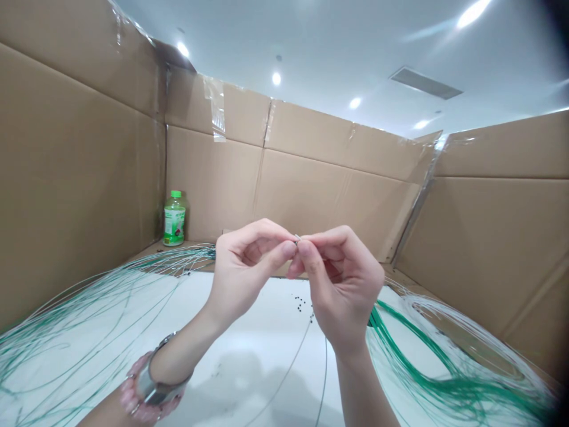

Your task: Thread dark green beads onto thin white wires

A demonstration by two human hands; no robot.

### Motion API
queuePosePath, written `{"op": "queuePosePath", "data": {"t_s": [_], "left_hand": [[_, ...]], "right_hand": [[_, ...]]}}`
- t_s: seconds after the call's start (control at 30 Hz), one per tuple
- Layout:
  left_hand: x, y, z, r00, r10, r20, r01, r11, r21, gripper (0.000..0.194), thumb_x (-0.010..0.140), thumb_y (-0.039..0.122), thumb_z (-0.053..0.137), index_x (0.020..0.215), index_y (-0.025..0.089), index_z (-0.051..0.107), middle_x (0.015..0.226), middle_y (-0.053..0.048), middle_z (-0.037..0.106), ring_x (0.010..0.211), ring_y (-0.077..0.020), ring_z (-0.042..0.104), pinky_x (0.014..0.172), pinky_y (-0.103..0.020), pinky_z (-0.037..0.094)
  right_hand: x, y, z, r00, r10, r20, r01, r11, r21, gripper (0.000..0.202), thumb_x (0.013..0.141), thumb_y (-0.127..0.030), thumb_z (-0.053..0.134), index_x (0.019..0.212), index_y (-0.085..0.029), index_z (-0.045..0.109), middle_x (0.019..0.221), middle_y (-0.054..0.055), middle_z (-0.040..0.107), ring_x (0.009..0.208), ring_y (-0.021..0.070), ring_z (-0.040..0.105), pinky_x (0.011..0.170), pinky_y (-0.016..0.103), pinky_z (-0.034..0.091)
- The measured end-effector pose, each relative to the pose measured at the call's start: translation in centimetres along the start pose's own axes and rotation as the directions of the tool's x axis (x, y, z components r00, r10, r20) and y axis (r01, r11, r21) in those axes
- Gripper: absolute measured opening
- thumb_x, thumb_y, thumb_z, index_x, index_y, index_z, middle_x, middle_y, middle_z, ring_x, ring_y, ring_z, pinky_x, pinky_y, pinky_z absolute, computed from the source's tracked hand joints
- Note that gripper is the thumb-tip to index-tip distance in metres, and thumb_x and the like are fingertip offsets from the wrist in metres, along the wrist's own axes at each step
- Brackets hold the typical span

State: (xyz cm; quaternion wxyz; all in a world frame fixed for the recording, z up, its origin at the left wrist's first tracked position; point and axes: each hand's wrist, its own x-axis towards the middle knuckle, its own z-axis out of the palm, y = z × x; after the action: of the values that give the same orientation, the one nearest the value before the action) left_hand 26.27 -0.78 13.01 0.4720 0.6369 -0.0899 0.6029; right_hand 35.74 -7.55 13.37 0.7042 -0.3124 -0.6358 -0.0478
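Observation:
Both hands meet at the middle of the head view, raised above a white surface (249, 332). My left hand (249, 267) is closed in a pinch of thumb and forefinger at a tiny thin piece (298, 238). Against it, my right hand (340, 279) pinches at the same spot, its fingertips nearly touching the left ones. The piece is mostly hidden by the fingertips. Two thin wires, a pale one (288, 369) and a darker one (325, 379), run down below my right hand. Small black bits (300, 303) lie on the surface behind the hands.
Green and white wires (111, 302) spread across the left side. A green wire bundle (413, 367) and looped white wires (480, 332) lie at the right. A green-capped bottle (174, 219) stands at the back left. Cardboard walls (311, 172) enclose the area.

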Motion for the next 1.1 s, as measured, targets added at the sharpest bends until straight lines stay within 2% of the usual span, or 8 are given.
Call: {"op": "queuePosePath", "data": {"t_s": [0.17, 0.27, 0.37, 0.6, 0.83, 1.1], "left_hand": [[0.2, 0.0, -0.3, 0.999, -0.001, -0.038, 0.001, 1.0, -0.012, 0.007, 0.079, 0.015, 0.065, 0.076, 0.019, 0.071, 0.067, 0.0, 0.066, 0.062, -0.0075, 0.061, 0.059, -0.014, 0.05], [0.2, -0.1, -0.5, 0.998, -0.011, -0.054, 0.011, 1.0, -0.002, 0.007, 0.078, 0.016, 0.067, 0.075, 0.02, 0.071, 0.068, 0.001, 0.065, 0.062, -0.006, 0.059, 0.059, -0.013, 0.049], [0.1, -0.1, -0.5, 0.999, -0.004, -0.043, 0.005, 1.0, 0.011, 0.009, 0.079, 0.015, 0.066, 0.076, 0.021, 0.071, 0.068, 0.001, 0.065, 0.063, -0.0057, 0.058, 0.06, -0.013, 0.049], [0.1, -0.1, -0.4, 0.997, 0.03, -0.068, -0.027, 0.999, 0.047, 0.005, 0.076, 0.017, 0.069, 0.074, 0.02, 0.072, 0.067, 0.0, 0.066, 0.061, -0.0081, 0.059, 0.058, -0.016, 0.05], [0.0, 0.0, -0.4, 0.997, 0.042, -0.062, -0.036, 0.995, 0.093, 0.007, 0.078, 0.015, 0.067, 0.075, 0.02, 0.071, 0.069, 0.001, 0.066, 0.062, -0.0057, 0.059, 0.059, -0.012, 0.05], [0.1, 0.2, -0.3, 0.997, 0.045, -0.064, -0.038, 0.993, 0.113, 0.006, 0.077, 0.016, 0.067, 0.075, 0.02, 0.071, 0.069, 0.001, 0.066, 0.062, -0.0067, 0.06, 0.059, -0.014, 0.05]], "right_hand": [[0.2, -0.5, -0.3, 0.991, -0.128, -0.028, 0.121, 0.976, -0.18, 0.017, 0.075, -0.002, 0.062, 0.083, -0.018, 0.062, 0.072, -0.004, 0.064, 0.064, 0.0067, 0.063, 0.055, 0.016, 0.055], [0.2, -0.9, -0.7, 0.982, -0.19, 0.009, 0.182, 0.926, -0.329, 0.019, 0.071, 0.0, 0.065, 0.079, -0.017, 0.064, 0.07, -0.004, 0.065, 0.062, 0.0078, 0.059, 0.054, 0.019, 0.052], [0.1, -1.2, -0.9, 0.976, -0.216, 0.04, 0.214, 0.893, -0.397, 0.016, 0.071, -0.001, 0.064, 0.075, -0.016, 0.063, 0.067, -0.003, 0.063, 0.06, 0.0079, 0.055, 0.052, 0.022, 0.05], [0.4, -1.4, -0.9, 0.978, -0.201, 0.054, 0.204, 0.877, -0.436, 0.013, 0.074, -0.005, 0.062, 0.074, -0.017, 0.063, 0.066, -0.003, 0.062, 0.058, 0.0083, 0.053, 0.052, 0.023, 0.048], [0.4, -1.3, -1.1, 0.972, -0.224, 0.071, 0.231, 0.862, -0.452, 0.011, 0.074, -0.005, 0.063, 0.073, -0.017, 0.062, 0.067, -0.002, 0.061, 0.057, 0.0074, 0.052, 0.053, 0.022, 0.048], [0.5, -1.2, -1.0, 0.972, -0.226, 0.067, 0.231, 0.862, -0.45, 0.013, 0.074, -0.006, 0.062, 0.075, -0.019, 0.062, 0.065, -0.003, 0.062, 0.057, 0.0086, 0.053, 0.051, 0.022, 0.049]]}}
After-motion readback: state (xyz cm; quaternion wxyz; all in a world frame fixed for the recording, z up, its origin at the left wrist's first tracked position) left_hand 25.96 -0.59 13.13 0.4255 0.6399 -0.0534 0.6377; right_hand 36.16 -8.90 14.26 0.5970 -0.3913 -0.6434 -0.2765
